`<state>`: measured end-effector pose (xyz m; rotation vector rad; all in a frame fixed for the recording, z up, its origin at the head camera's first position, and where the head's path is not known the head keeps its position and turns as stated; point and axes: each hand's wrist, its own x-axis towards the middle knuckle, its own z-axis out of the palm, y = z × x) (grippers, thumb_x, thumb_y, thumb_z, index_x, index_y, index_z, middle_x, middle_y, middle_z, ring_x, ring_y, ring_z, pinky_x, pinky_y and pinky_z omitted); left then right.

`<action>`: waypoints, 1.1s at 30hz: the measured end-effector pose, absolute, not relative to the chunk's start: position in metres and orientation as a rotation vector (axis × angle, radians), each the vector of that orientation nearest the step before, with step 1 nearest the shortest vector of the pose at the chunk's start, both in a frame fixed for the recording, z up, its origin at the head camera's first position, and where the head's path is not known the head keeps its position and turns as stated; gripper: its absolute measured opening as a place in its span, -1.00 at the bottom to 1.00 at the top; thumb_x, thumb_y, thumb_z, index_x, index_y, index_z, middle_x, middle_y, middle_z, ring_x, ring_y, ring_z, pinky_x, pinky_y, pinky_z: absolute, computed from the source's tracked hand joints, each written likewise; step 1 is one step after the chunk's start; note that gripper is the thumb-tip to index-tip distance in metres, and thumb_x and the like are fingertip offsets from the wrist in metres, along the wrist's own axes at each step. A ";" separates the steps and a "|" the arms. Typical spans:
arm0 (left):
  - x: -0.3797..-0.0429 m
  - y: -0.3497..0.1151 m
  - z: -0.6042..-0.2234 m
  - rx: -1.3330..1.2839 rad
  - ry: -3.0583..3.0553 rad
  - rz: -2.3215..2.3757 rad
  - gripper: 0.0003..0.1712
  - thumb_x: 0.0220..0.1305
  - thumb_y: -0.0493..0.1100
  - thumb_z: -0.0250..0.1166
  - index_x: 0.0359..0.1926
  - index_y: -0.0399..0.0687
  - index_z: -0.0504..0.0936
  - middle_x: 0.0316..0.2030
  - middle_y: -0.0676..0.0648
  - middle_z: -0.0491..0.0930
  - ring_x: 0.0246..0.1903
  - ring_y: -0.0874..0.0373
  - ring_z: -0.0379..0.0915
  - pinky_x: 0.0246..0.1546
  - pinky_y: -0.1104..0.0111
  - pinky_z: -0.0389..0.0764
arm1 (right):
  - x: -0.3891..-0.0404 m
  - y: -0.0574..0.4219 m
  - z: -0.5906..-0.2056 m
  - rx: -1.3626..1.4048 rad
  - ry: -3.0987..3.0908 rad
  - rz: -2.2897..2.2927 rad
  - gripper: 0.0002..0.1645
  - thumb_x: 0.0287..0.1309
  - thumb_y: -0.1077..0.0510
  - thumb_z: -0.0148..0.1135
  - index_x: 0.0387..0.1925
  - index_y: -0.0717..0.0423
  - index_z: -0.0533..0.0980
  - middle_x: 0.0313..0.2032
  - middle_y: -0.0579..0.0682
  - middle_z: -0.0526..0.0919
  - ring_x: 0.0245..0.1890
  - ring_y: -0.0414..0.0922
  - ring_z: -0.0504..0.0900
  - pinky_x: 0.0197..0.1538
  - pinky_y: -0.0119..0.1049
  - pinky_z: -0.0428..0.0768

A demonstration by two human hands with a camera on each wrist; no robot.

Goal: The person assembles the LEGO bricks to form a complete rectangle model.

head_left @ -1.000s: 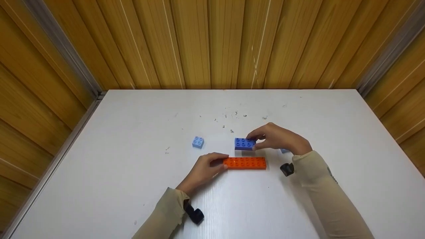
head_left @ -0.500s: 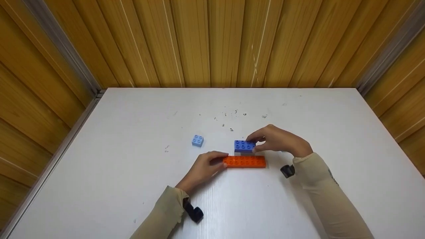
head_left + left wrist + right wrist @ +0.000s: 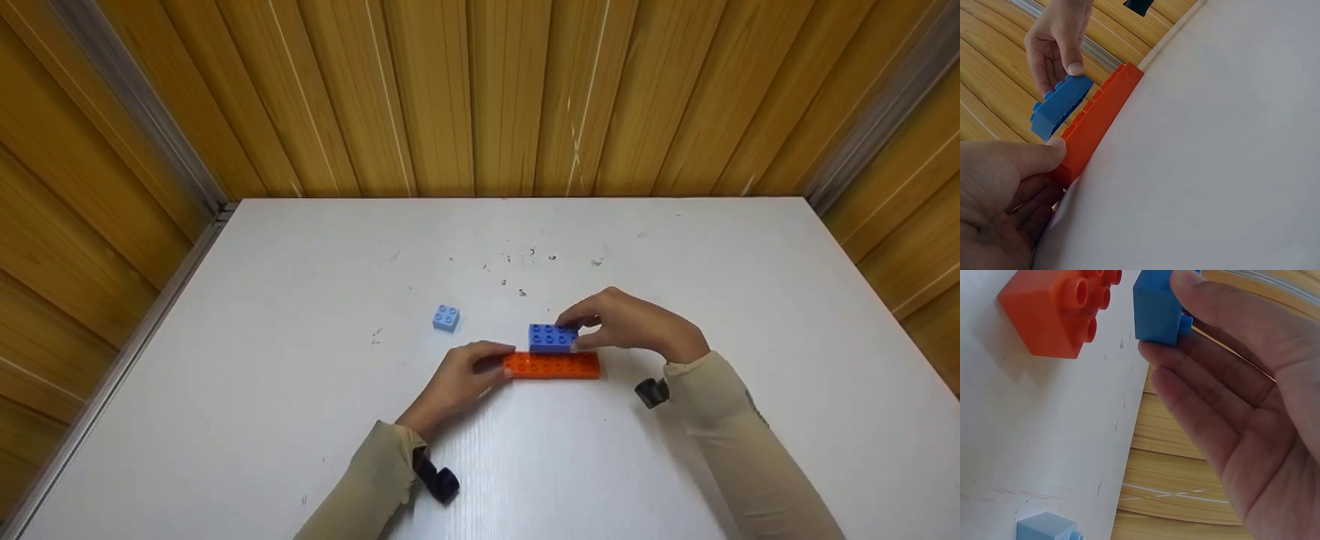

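In the head view my left hand (image 3: 461, 382) pinches the left end of a long orange toy building brick (image 3: 555, 367) lying on the white table. My right hand (image 3: 634, 326) grips the right end of a blue studded brick (image 3: 551, 341) between thumb and fingers. From the left wrist, the blue brick (image 3: 1061, 104) is raised over the studs of the orange brick (image 3: 1098, 121), tilted, with a gap below it. The right wrist view also shows the blue brick (image 3: 1157, 312) apart from the orange brick (image 3: 1039, 315).
A small light blue brick (image 3: 446, 318) stands on the white table (image 3: 300, 360), left of the blue one. In the right wrist view a light blue brick (image 3: 1047, 527) sits at the bottom edge. A wood-patterned panel wall (image 3: 510, 97) rises behind the table.
My right hand has brought the blue brick nearer to me, from behind the orange brick until it overlaps its back edge in the head view. My left hand keeps its hold on the orange brick.
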<state>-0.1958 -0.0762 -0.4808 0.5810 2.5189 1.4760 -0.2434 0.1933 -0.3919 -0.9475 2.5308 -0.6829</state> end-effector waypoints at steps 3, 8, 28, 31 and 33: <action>-0.195 -0.076 -0.481 0.575 2.523 1.468 -0.59 0.26 -0.19 0.29 0.15 -0.03 0.59 0.12 -0.07 0.58 0.20 0.05 0.42 0.31 0.15 0.35 | -0.242 0.193 -0.391 -0.953 2.532 -0.677 -0.57 0.10 0.21 0.35 0.06 0.10 0.60 0.01 0.06 0.68 -0.05 0.02 0.66 0.08 -0.04 0.59; -0.195 -0.076 -0.479 0.579 2.532 1.463 -0.59 0.26 -0.17 0.29 0.14 -0.04 0.59 0.11 -0.07 0.59 0.20 0.04 0.43 0.31 0.15 0.35 | -0.240 0.191 -0.391 -0.908 2.526 -0.661 -0.55 0.11 0.19 0.35 0.08 0.09 0.59 0.04 0.05 0.66 -0.01 0.04 0.65 0.11 -0.03 0.58; -0.194 -0.077 -0.479 0.572 2.517 1.474 -0.59 0.26 -0.20 0.29 0.15 -0.04 0.59 0.12 -0.07 0.58 0.21 0.04 0.42 0.32 0.14 0.34 | -0.234 0.189 -0.395 -0.899 2.503 -0.669 -0.56 0.12 0.20 0.34 0.09 0.07 0.59 0.05 0.03 0.66 -0.01 -0.01 0.64 0.11 -0.02 0.57; -0.195 -0.077 -0.480 0.578 2.524 1.467 -0.59 0.26 -0.19 0.29 0.15 -0.04 0.59 0.12 -0.07 0.58 0.21 0.04 0.42 0.31 0.14 0.34 | -0.233 0.188 -0.395 -0.930 2.506 -0.675 -0.57 0.11 0.20 0.34 0.07 0.09 0.59 0.02 0.02 0.67 -0.03 -0.03 0.65 0.10 -0.05 0.58; -0.195 -0.077 -0.480 0.580 2.529 1.463 -0.59 0.26 -0.19 0.29 0.15 -0.04 0.59 0.12 -0.07 0.58 0.20 0.04 0.43 0.31 0.15 0.35 | -0.232 0.188 -0.395 -0.960 2.509 -0.677 -0.58 0.11 0.20 0.34 0.06 0.10 0.60 0.01 0.02 0.68 -0.04 -0.05 0.65 0.10 -0.06 0.59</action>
